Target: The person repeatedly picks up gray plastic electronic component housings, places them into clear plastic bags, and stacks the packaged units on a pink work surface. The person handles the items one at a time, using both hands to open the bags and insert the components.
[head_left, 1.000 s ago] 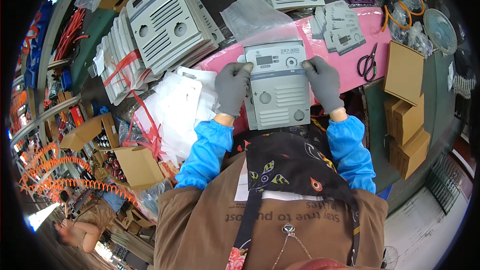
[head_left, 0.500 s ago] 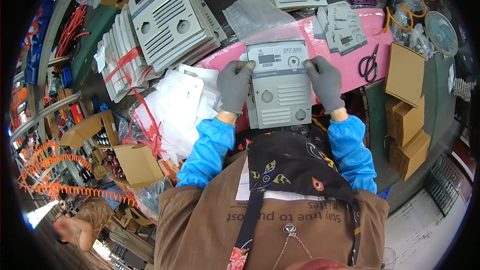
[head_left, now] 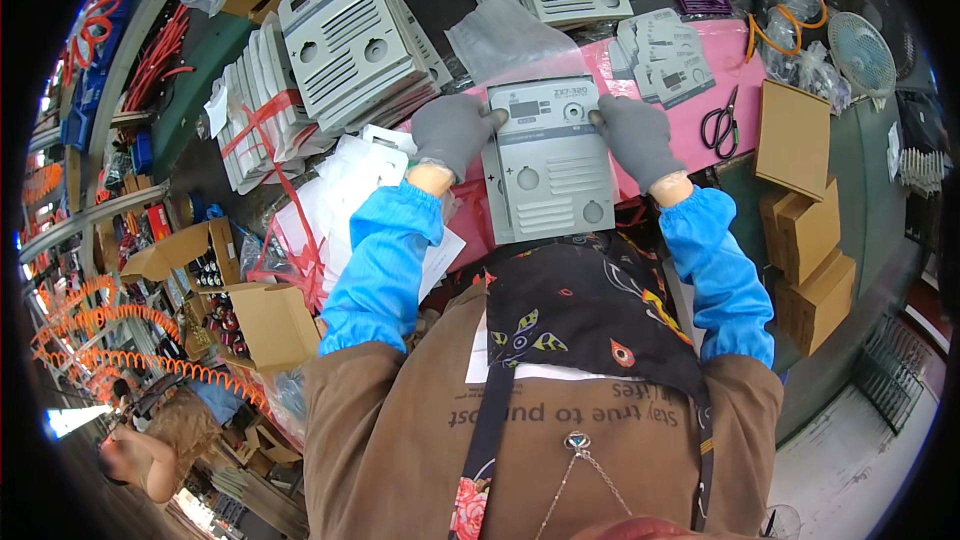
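Boxes (head_left: 805, 230) of brown card are sitting at the right, stacked, w/ one flat box (head_left: 793, 137) above them. Small grey labels (head_left: 665, 60) are lying on the pink mat (head_left: 700, 135), near black scissors (head_left: 722, 124). Grey panels (head_left: 345, 40) are piling up top left, some tied w/ red tape. Grey panel (head_left: 550, 160) is lying flat on the mat, right in front of the person. Left hand (head_left: 455, 130) & right hand (head_left: 632, 135), both in grey gloves, are gripping its top corners, fingers curled over the edge, arms in blue sleeves reaching up.
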`<state>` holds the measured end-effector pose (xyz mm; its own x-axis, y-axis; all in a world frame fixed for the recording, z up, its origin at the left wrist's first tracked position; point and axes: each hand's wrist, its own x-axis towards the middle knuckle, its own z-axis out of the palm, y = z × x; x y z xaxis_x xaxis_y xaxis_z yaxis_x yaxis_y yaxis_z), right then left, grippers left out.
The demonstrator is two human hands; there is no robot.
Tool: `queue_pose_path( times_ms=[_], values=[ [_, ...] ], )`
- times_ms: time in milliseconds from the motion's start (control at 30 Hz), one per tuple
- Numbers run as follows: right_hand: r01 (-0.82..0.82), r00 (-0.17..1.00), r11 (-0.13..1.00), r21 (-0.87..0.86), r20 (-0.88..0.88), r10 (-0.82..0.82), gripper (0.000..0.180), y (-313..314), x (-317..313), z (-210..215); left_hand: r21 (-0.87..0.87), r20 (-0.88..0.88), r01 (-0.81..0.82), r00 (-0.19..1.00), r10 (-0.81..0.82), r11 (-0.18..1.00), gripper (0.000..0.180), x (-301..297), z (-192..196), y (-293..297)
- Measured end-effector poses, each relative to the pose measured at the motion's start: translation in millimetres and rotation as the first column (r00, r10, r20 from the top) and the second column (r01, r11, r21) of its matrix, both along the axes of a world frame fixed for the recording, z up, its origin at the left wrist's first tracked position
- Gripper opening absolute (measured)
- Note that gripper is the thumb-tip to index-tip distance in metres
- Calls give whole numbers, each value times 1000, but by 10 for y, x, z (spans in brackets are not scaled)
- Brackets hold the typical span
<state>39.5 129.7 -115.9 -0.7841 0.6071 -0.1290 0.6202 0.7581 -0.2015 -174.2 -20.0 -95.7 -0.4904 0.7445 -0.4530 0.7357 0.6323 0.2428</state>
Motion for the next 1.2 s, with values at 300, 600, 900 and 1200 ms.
queue_pose_path(
  times_ms=[300, 600, 900, 1200],
  values=[
    [120, 939, 990, -68, 331, -91, 40, 19, -77, 356, 133, 164, -191, 972, 168, 973, 47, 320, -92, -342],
    [352, 920, 852, -388, -24, -392, 49, -419, 461, -101, 224, 662, -651, 648, 378, 725, 49, 860, -406, -522],
    [80, 704, 687, -723, -447, -553, 39, -288, 779, 265, 222, 837, -666, 505, 211, 712, 30, 973, 269, -352],
    [-470, 554, -182, -864, -128, -822, 49, -180, 1036, 208, 615, 732, -193, 500, -462, 765, 38, 1597, 978, -79]
  ],
)
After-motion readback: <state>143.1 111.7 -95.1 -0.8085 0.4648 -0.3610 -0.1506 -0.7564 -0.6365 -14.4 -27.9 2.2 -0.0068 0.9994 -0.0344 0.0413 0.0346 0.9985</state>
